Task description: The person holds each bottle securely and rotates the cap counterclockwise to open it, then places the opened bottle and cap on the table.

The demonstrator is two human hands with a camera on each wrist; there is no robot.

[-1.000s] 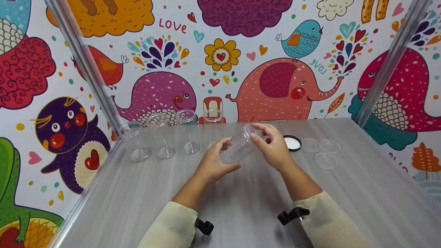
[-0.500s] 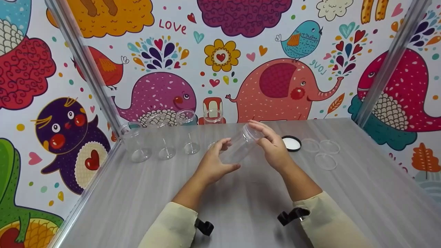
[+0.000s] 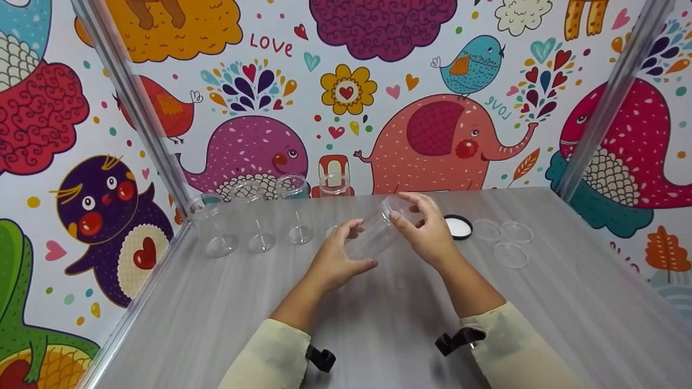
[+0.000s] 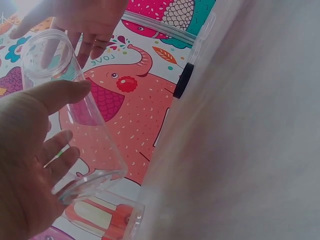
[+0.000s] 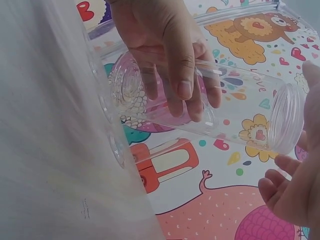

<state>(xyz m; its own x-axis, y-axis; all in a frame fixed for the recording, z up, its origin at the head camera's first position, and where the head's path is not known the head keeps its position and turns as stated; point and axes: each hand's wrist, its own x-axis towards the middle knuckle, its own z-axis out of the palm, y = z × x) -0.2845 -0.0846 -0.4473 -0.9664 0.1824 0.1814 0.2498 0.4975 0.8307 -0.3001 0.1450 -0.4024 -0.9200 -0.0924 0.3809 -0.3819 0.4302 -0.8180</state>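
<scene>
A clear plastic jar (image 3: 373,235) is held tilted above the table, its capped end up and to the right. My left hand (image 3: 334,258) grips its lower body, with the thumb on one side and the fingers round the other, as the left wrist view also shows. At the upper end sits a clear lid (image 5: 287,119). My right hand (image 3: 430,232) holds this lid, thumb on the near side and fingers over the far side. Nothing is visible inside the jar (image 4: 95,135).
Several clear jars stand in a row at the back left, among them the leftmost jar (image 3: 216,227) and another jar (image 3: 298,210). A black-rimmed lid (image 3: 458,227) with a white inside lies right of the hands, beside three clear lids (image 3: 510,255). The patterned wall (image 3: 335,43) borders the table (image 3: 216,324).
The right-hand fingers straightened over the lid half a second ago and now bend round it again, thumb back at its rim. The left hand and the jar have stayed nearly in place.
</scene>
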